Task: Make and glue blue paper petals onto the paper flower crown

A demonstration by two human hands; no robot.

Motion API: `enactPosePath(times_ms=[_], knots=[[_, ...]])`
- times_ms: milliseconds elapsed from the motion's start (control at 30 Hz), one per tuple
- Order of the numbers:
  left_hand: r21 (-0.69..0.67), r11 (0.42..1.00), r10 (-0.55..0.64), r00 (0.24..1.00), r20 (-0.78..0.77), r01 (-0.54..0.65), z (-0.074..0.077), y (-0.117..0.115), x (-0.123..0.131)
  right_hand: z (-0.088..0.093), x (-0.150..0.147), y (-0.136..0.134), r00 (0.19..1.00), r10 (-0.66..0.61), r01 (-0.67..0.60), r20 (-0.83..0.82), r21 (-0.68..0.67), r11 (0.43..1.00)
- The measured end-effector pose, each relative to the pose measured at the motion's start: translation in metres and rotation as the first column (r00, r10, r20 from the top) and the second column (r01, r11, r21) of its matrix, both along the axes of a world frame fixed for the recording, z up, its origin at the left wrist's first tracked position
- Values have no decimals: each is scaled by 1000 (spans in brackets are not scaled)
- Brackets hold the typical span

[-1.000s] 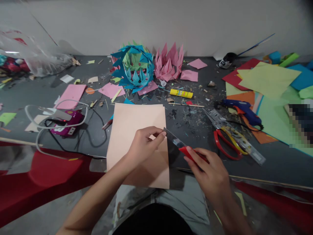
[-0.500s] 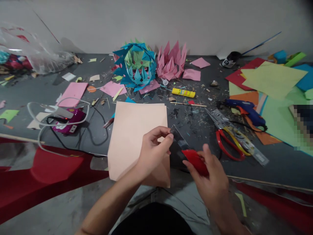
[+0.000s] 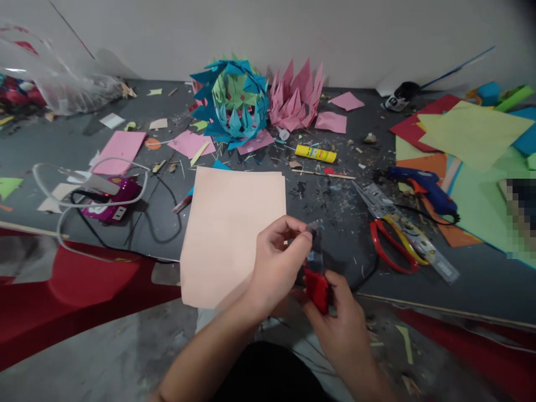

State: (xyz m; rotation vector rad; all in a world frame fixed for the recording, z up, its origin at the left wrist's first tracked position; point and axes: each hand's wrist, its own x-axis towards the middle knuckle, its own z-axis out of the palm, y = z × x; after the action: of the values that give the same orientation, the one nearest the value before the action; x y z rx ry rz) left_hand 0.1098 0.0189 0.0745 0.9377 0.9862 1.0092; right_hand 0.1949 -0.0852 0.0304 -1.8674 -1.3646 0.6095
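Observation:
My left hand [image 3: 281, 258] pinches the far end of a clear, greyish strip with thumb and fingers. That strip joins a flat red piece [image 3: 317, 290], which my right hand [image 3: 335, 324] grips from below and the side. I cannot make out what kind of item the two parts form. Under my left wrist lies a stack of pale peach paper [image 3: 234, 223], its near end reaching past the table edge. Scissors with red and yellow handles [image 3: 387, 240] rest on a clear ruler [image 3: 435, 259], to the right of my right hand.
Blue-green [image 3: 234, 134] and pink folded-paper crowns [image 3: 295, 103] stand by the wall. A yellow glue stick [image 3: 315, 153] lies before them. Rightward are a blue glue gun [image 3: 422, 184] and coloured sheets [image 3: 473, 134]. Leftward sits a purple power adapter [image 3: 115, 201] with looping cables.
Both hands have turned the red piece and its clear strip from slanting to nearly in line with my body. My right hand has come lower and further left; my left hand shifted slightly right.

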Motion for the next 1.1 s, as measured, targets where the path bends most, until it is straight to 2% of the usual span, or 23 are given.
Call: enactPosePath(times_ms=[400,633,900,1100], knots=[[-31,998,50,998,23,-50,2,-5,5,6,0,5,994,3,-14,109,101,995],[-3,999,50,999,21,-50,3,-5,6,5,-1,2,1000,14,-15,25,59,998],[-4,1000,-23,999,-33,23,6,-4,0,3,2,-4,980,18,-26,-198,-37,999],[-6,1000,16,996,-89,-16,9,-5,1,7,1,-1,989,21,-24,-146,-16,1000]])
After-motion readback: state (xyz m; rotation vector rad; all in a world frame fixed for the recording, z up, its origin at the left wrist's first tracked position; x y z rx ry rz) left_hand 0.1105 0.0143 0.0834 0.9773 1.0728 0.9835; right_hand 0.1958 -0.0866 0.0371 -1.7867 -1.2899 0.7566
